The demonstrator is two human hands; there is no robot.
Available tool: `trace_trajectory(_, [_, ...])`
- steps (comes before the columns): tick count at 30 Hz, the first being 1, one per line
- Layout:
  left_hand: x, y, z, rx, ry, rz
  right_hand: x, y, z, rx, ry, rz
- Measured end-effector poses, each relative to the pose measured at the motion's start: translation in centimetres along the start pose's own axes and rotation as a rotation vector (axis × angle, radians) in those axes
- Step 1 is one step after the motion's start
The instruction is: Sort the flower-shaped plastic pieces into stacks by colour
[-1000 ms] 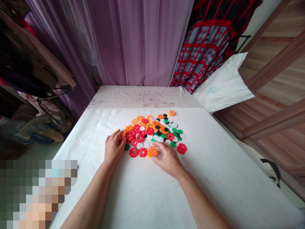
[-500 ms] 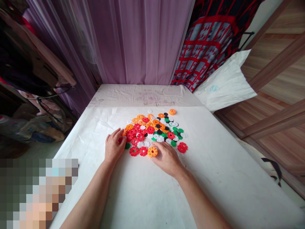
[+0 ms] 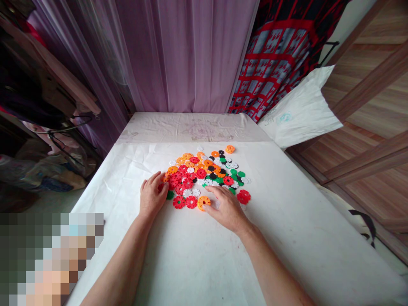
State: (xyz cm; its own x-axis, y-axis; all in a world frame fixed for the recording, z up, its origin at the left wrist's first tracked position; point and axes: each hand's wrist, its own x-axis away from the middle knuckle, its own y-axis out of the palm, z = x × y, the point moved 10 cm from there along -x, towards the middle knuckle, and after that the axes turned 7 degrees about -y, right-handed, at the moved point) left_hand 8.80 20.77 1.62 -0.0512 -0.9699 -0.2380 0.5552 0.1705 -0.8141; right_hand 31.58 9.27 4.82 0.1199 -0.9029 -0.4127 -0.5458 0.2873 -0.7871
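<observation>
Notched plastic flower discs in red, orange, white, black and green lie in a loose heap on the white-covered table (image 3: pixel 185 263). My left hand (image 3: pixel 153 194) rests at the heap's left edge, fingers lightly bent and apart, beside red discs (image 3: pixel 175 179) and a green disc (image 3: pixel 170 195). At the near side my right hand (image 3: pixel 228 208) is open around the right of an orange disc (image 3: pixel 204 203), which looks like a small stack. The thumb tip meets its edge, while the forefinger stretches above it. Two red discs (image 3: pixel 191 202) lie just left of that orange one.
Another orange stack (image 3: pixel 230 149) sits apart at the heap's far right, and a red disc (image 3: pixel 244 196) at its near right. A white plastic bag (image 3: pixel 302 110) stands by the table's right edge. Purple curtains (image 3: pixel 191 55) hang behind; clothes (image 3: pixel 54 68) hang at left.
My right hand has shifted slightly, its forefinger drawn a little up and right from the orange disc, its thumb now at the disc's edge. The left hand and heap stay nearly the same.
</observation>
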Motion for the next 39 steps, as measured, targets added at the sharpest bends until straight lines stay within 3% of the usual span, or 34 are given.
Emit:
trace_trajectory(6, [-0.1,0.1,-0.1,-0.009,-0.003,-0.010,-4.0,-1.8,6.2,0.157,0.110,0.063])
trace_trajectory(10, [0.0,0.2,-0.1,-0.015,-0.003,-0.003,-6.3,-1.2,9.7,0.292,0.224,-0.024])
trace_trajectory(19, [-0.1,0.1,0.0,-0.003,-0.012,-0.025,-7.2,0.0,10.6,0.325,0.260,-0.085])
trace_trajectory(25, [-0.1,0.1,0.0,-0.001,-0.015,-0.026,-5.6,-2.3,10.9,0.297,0.336,0.043])
trace_trajectory(28, [-0.1,0.1,0.0,-0.006,-0.012,-0.020,-3.2,-3.4,9.6,0.203,0.353,0.129])
trace_trajectory(30, [-0.1,0.1,0.1,-0.005,-0.006,-0.013,-1.7,-3.2,7.2,0.064,0.275,0.161])
trace_trajectory(32, [-0.1,0.1,0.1,-0.006,-0.001,-0.010,-0.6,-2.3,4.0,-0.057,0.152,0.110])
trace_trajectory(35, [0.0,0.1,0.2,-0.013,0.003,-0.011,0.6,-1.3,0.3,-0.061,0.033,0.049])
trace_trajectory(39, [0.0,0.0,0.2,-0.012,0.003,-0.010,0.8,-0.8,-1.6,-0.013,-0.028,0.029])
